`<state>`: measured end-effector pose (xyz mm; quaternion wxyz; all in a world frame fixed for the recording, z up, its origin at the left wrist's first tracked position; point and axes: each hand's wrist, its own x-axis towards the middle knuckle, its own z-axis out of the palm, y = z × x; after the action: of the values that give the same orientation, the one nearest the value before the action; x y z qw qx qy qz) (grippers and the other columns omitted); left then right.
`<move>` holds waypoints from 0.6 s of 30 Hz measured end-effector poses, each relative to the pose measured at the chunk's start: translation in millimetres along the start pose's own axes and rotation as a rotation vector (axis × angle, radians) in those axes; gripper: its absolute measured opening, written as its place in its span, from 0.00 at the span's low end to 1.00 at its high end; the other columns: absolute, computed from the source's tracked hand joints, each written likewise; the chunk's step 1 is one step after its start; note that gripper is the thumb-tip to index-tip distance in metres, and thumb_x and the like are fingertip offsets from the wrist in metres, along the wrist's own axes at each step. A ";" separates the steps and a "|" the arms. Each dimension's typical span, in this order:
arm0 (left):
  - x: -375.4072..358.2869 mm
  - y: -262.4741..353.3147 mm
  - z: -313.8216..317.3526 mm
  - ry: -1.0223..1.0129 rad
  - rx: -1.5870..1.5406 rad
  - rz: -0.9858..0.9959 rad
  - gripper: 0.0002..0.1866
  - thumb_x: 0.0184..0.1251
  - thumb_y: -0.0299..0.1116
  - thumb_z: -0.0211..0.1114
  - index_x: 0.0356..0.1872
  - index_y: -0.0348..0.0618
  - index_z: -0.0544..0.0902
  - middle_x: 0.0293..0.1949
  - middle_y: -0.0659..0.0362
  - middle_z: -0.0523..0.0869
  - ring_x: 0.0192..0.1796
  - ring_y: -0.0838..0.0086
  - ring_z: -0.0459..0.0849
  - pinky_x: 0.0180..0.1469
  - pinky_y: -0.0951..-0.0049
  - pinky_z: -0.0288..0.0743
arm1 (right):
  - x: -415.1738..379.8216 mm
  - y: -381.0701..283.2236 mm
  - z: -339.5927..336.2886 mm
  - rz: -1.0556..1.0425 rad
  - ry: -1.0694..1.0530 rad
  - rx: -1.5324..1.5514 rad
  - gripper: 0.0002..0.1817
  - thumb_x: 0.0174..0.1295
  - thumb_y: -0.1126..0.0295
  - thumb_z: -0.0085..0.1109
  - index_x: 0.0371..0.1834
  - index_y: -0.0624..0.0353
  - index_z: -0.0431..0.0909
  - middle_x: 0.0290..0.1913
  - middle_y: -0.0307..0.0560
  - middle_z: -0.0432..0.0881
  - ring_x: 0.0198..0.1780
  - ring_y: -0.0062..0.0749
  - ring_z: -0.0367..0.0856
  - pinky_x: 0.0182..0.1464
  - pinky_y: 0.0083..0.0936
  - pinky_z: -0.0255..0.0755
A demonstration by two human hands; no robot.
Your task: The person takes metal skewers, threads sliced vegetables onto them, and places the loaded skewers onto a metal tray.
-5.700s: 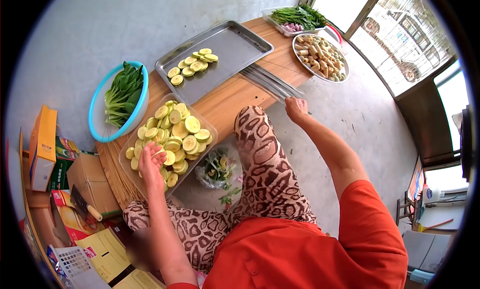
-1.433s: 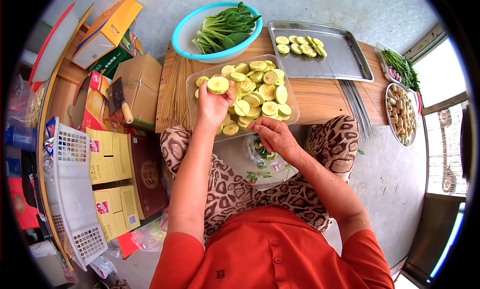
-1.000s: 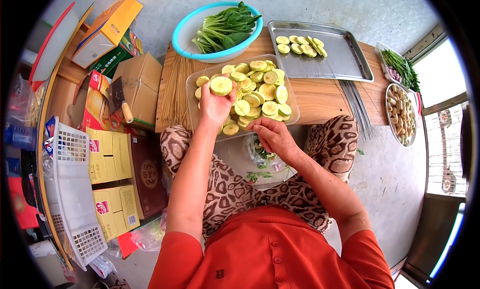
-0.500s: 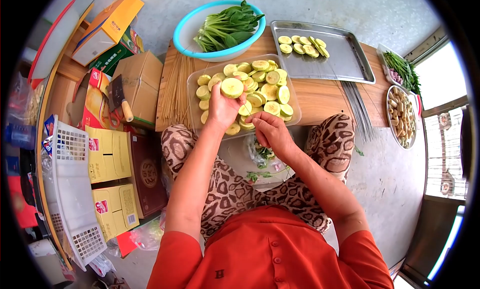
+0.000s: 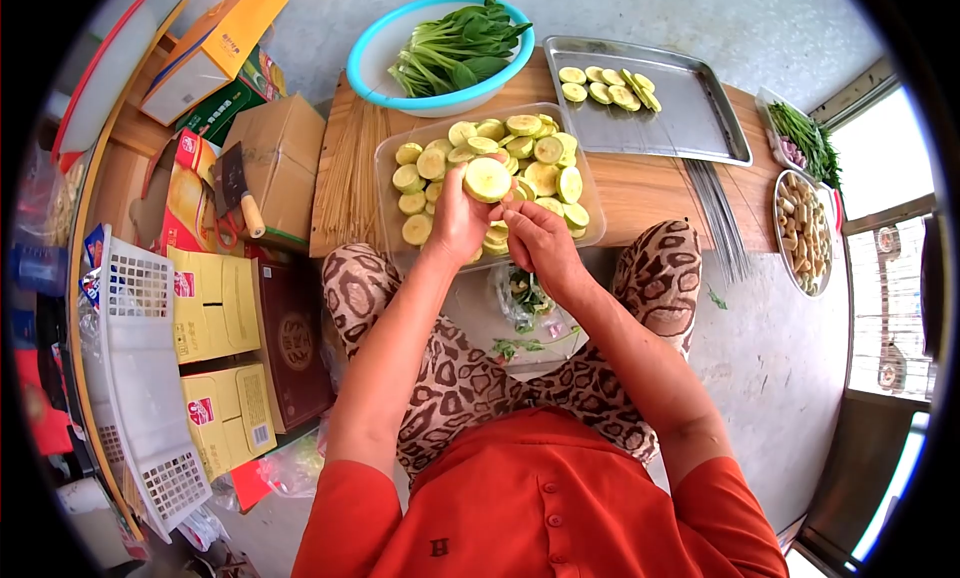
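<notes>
The right hand (image 5: 540,240), its grip pinched narrow, is now brought against the left hand (image 5: 460,216), in which a round, pale-green vegetable slice (image 5: 488,179) is held above the clear plastic tub (image 5: 390,218). Whether anything is pinched cannot be told.

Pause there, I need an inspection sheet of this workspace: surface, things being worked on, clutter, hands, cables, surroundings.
Surface: wooden tabletop, crowded at its left end.
Work items: clear tub heaped with squash-like slices; metal tray with some slices toward its left; metal skewers jutting past the front edge; thin wooden sticks beside the tub.
Clutter: cleaver among cartons at left; leafy scraps below the table.
Left hand: holds one slice.
Right hand: fingers pinched close beside that slice; anything gripped is too fine to confirm.
Cables: nothing seen.
Surroundings: blue-rimmed basin of greens behind the tub; bright window or doorway at right.
</notes>
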<state>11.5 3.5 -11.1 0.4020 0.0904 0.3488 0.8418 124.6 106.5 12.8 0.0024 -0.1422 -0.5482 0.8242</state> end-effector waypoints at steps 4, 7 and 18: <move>-1.0 2.7 9.8 0.099 0.015 0.020 0.25 0.71 0.48 0.39 0.54 0.39 0.74 0.35 0.54 0.81 0.33 0.71 0.78 0.38 0.73 0.73 | 1.1 2.0 1.9 -0.037 -0.006 -0.020 0.11 0.71 0.66 0.46 0.41 0.59 0.77 0.13 0.31 0.63 0.13 0.14 0.55 0.17 0.15 0.48; 0.4 3.3 7.5 0.025 0.064 -0.005 0.30 0.73 0.53 0.35 0.58 0.40 0.72 0.40 0.52 0.82 0.41 0.68 0.80 0.45 0.70 0.76 | 1.1 0.4 -0.8 -0.047 0.005 -0.021 0.11 0.71 0.66 0.45 0.41 0.60 0.77 0.13 0.31 0.63 0.14 0.14 0.56 0.17 0.15 0.48; 4.6 11.3 -21.7 0.449 0.824 0.072 0.14 0.66 0.44 0.62 0.39 0.42 0.80 0.33 0.57 0.81 0.33 0.73 0.80 0.36 0.70 0.74 | -5.1 -18.5 -35.0 -0.071 0.161 0.083 0.11 0.70 0.66 0.46 0.42 0.61 0.76 0.15 0.32 0.63 0.16 0.15 0.57 0.19 0.15 0.51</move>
<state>-7.9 -9.1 -20.3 0.2178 0.0700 0.7288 0.6454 135.0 144.8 18.1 0.0816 -0.1885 -0.5162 0.8315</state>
